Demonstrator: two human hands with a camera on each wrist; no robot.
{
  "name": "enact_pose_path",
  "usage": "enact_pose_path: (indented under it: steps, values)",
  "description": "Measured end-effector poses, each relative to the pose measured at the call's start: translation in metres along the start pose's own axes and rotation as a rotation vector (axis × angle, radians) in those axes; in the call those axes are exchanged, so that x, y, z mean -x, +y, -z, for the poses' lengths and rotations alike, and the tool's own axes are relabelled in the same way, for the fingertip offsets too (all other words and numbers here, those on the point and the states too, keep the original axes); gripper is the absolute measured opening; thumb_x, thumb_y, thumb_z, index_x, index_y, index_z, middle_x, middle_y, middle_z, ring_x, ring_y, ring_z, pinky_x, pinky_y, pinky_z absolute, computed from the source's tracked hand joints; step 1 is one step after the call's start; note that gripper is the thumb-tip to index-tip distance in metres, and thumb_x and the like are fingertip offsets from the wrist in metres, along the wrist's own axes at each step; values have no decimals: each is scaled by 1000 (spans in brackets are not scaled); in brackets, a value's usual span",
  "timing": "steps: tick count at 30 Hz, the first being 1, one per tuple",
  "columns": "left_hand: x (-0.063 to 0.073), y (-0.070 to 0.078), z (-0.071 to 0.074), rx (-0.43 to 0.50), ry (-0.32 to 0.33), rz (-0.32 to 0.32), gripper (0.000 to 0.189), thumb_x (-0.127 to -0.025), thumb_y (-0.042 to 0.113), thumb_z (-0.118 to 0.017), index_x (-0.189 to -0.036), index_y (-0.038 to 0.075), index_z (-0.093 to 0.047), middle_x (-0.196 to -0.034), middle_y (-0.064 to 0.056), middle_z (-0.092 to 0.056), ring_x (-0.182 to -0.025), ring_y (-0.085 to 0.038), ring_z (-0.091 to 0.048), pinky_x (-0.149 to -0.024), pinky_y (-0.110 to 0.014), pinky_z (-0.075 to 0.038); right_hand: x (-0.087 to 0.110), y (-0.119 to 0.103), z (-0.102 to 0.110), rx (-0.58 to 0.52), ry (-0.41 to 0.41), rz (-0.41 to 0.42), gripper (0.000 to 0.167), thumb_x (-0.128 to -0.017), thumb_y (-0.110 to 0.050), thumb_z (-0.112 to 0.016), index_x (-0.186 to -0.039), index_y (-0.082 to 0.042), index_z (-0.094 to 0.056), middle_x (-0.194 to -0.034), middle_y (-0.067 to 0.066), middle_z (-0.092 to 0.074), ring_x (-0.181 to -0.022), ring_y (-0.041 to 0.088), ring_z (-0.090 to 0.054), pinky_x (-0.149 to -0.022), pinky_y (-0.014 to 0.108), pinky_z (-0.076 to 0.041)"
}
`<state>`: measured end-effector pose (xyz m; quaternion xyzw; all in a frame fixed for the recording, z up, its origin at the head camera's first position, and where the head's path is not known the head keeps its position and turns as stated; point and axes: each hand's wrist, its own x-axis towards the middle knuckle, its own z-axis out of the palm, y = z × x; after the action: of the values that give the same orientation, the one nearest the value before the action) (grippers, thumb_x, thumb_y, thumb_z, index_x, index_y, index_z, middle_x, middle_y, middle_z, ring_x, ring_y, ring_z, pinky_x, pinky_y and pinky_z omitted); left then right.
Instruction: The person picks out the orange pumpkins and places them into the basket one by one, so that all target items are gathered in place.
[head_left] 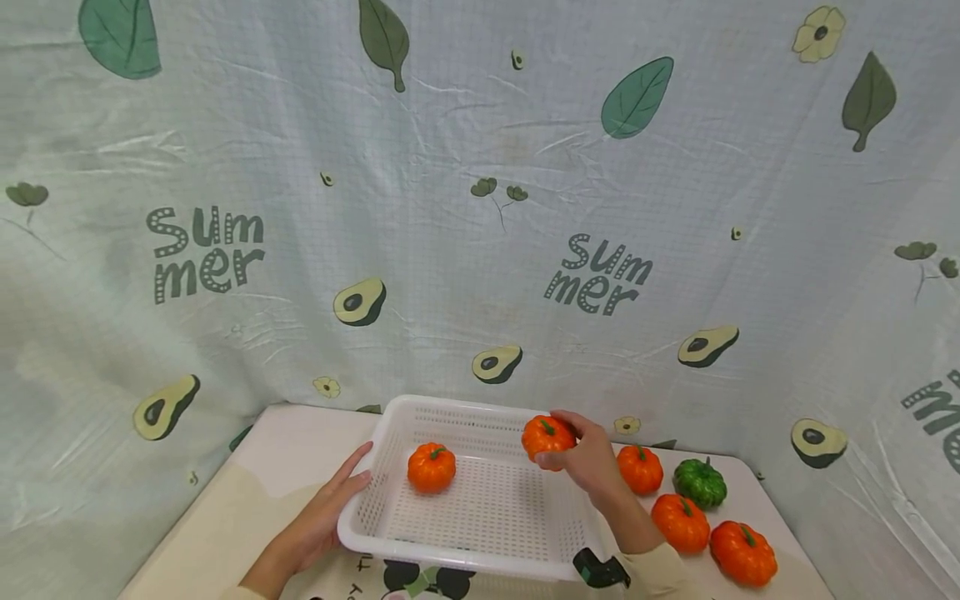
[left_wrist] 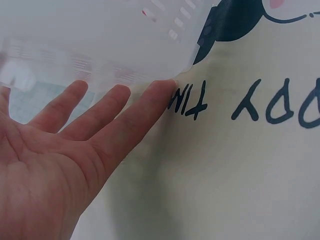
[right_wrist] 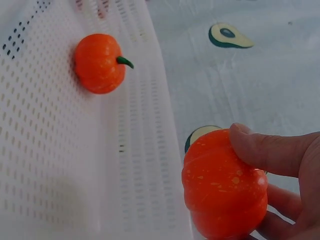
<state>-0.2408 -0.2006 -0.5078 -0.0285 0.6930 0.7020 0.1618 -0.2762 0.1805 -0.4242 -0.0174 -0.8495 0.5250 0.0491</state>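
My right hand (head_left: 596,462) grips a small orange pumpkin (head_left: 546,440) with a green stem, over the right end of a white perforated basket (head_left: 480,554). In the right wrist view the thumb lies across this pumpkin (right_wrist: 222,185), with fingers behind it. Another orange pumpkin (head_left: 431,468) sits inside the basket toward its left end. My left hand (head_left: 322,512) is at the basket's left side with fingers extended. Seen from the left wrist, the straight fingertips of that hand (left_wrist: 65,155) reach the underside edge of the basket (left_wrist: 115,45).
To the right of the basket are more pumpkins: an orange one (head_left: 640,470), a green one (head_left: 701,483), and two further orange ones nearer the front (head_left: 680,523). A patterned curtain (head_left: 450,250) hangs behind the table (head_left: 300,433). A black strap (head_left: 600,569) is around the right wrist.
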Motion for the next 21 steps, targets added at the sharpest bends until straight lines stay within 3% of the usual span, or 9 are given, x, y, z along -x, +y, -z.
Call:
enact_pose_path:
  steps: [21]
  values:
    - [4,3,1,-11,-33,-6,73,-107,49,-48,-168,34,-9,-172,-26,-14,-136,-48,-49,-92,-65,-57,-2,-2,-29,21,-27,9,68,-77,-2,-87,-140,-9,-64,-141,18,-63,-122,37,-60,-104,53,-56]
